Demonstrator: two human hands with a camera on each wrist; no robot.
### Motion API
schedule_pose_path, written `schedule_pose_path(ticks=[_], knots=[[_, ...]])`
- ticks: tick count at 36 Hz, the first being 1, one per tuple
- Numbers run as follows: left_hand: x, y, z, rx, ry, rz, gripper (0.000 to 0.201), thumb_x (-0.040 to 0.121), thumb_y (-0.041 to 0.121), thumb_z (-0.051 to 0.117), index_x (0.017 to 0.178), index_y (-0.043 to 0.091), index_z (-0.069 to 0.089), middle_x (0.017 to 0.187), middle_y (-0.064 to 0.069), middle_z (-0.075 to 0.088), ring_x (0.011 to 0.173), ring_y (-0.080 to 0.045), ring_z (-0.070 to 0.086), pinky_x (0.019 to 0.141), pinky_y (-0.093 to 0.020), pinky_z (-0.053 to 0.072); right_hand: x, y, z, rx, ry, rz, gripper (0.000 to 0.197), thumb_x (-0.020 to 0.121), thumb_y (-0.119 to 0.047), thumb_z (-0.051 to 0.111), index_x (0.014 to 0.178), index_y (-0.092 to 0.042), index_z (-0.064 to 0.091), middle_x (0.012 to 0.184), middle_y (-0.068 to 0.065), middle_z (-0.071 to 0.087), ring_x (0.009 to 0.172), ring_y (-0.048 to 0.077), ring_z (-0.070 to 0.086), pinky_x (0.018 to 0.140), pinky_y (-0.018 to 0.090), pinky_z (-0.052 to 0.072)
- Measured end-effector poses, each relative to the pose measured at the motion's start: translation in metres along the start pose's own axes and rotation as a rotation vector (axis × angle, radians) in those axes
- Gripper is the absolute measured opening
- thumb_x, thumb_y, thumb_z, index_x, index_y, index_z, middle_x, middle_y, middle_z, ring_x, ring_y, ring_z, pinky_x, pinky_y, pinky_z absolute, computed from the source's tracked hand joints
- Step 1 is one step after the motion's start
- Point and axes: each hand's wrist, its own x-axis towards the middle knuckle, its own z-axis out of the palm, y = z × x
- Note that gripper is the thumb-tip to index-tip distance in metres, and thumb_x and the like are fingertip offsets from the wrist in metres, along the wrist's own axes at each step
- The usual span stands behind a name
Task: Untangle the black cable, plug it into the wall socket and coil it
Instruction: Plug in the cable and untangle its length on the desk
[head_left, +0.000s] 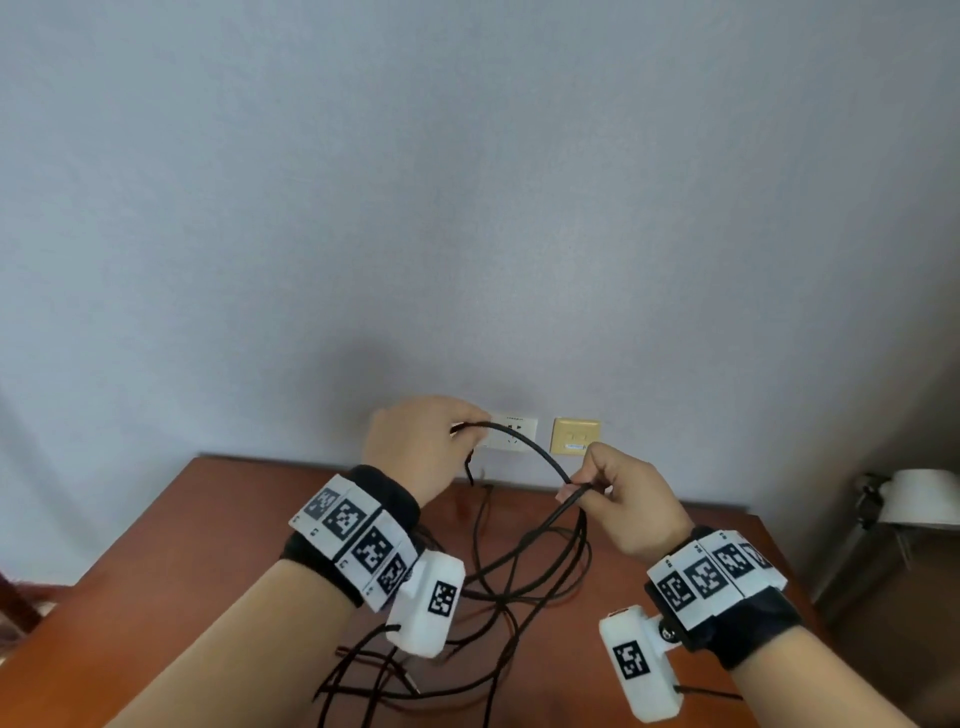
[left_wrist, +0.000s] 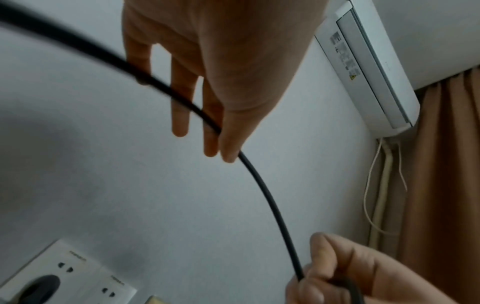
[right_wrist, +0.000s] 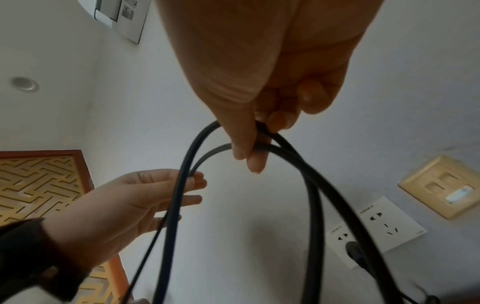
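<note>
The black cable (head_left: 535, 451) arcs between my two hands in front of the wall. My left hand (head_left: 470, 431) holds it between thumb and fingers; in the left wrist view the cable (left_wrist: 271, 207) runs under the thumb across nearly straight fingers (left_wrist: 179, 123). My right hand (head_left: 579, 491) pinches two strands of the cable (right_wrist: 314, 205) together as a hanging loop, thumb against forefinger (right_wrist: 255, 162). More of the cable lies in loose loops (head_left: 519, 587) on the wooden table (head_left: 208, 545). A black plug (right_wrist: 354, 253) sits in the left white wall socket (right_wrist: 337, 236).
A second white socket (head_left: 514, 431) and a yellow wall plate (head_left: 576, 436) lie just above the table's back edge. Thin dark wires from the wrist cameras cross the table front (head_left: 374, 670). A white lamp (head_left: 914, 499) stands off the table's right side.
</note>
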Motion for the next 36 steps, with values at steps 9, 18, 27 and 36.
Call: schedule_pose_path(ticks=[9,18,27,36], knots=[[-0.016,0.023,0.02,0.09,-0.262,0.169,0.041,0.089,0.023,0.05,0.129,0.032,0.056,0.128,0.008,0.061,0.118,-0.015,0.055,0.099,-0.036,0.044,0.004,-0.017,0.014,-0.067,-0.05,-0.055,0.028,0.081,-0.012,0.067,0.065,-0.024,0.047,0.059,-0.004,0.058,0.056,0.01,0.051,0.055,0.027,0.04],[-0.022,0.031,0.024,0.071,-0.258,0.182,0.027,0.086,0.038,0.051,0.113,0.037,0.054,0.077,0.016,0.054,0.097,-0.013,0.051,0.081,-0.035,0.031,0.003,-0.025,0.015,0.01,-0.042,-0.115,0.02,0.08,-0.006,0.068,0.069,-0.011,0.053,0.059,-0.007,0.055,0.056,0.005,0.046,0.053,0.014,0.034],[-0.009,0.004,0.011,-0.168,-0.052,-0.021,0.031,0.077,0.063,0.06,0.075,0.032,0.066,0.072,0.015,0.063,0.071,-0.002,0.057,0.074,-0.04,0.051,-0.001,-0.026,0.014,0.079,-0.015,-0.035,0.022,0.079,-0.013,0.073,0.07,-0.01,0.053,0.067,-0.008,0.068,0.059,0.01,0.055,0.057,0.022,0.042],[-0.021,0.021,0.015,0.127,-0.166,0.083,0.032,0.091,0.031,0.043,0.12,0.04,0.053,0.121,0.014,0.055,0.116,-0.014,0.045,0.094,-0.041,0.031,0.004,-0.036,0.018,0.051,-0.007,-0.055,0.018,0.079,-0.006,0.071,0.07,-0.009,0.056,0.06,-0.008,0.062,0.056,0.002,0.055,0.054,0.015,0.04]])
